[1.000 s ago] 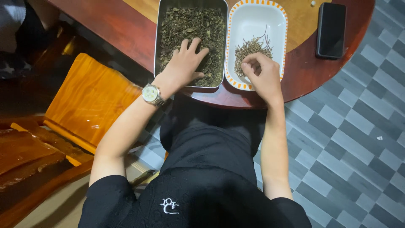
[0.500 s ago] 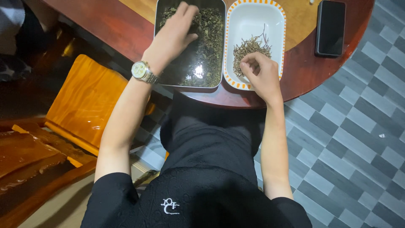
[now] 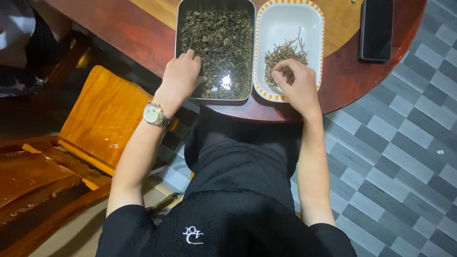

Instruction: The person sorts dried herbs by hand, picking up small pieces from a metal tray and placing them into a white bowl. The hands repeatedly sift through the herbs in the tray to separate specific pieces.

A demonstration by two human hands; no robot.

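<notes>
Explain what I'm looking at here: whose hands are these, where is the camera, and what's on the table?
There is no machine: a seated person wears a camera on the head, so you look down over their own arms. On the round wooden table stand a metal tray of dried dark leaves and a white dish with an orange-striped rim holding thin dry stems. A black phone lies beside them. The left hand, a wristwatch on its wrist, rests in the leaves. The right hand pinches at the stems.

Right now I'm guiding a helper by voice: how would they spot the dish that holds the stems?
Start at the round wooden table. At its near edge a metal tray and a white dish sit side by side. The dish is by the right hand; only it has an orange-striped rim and thin stems.
</notes>
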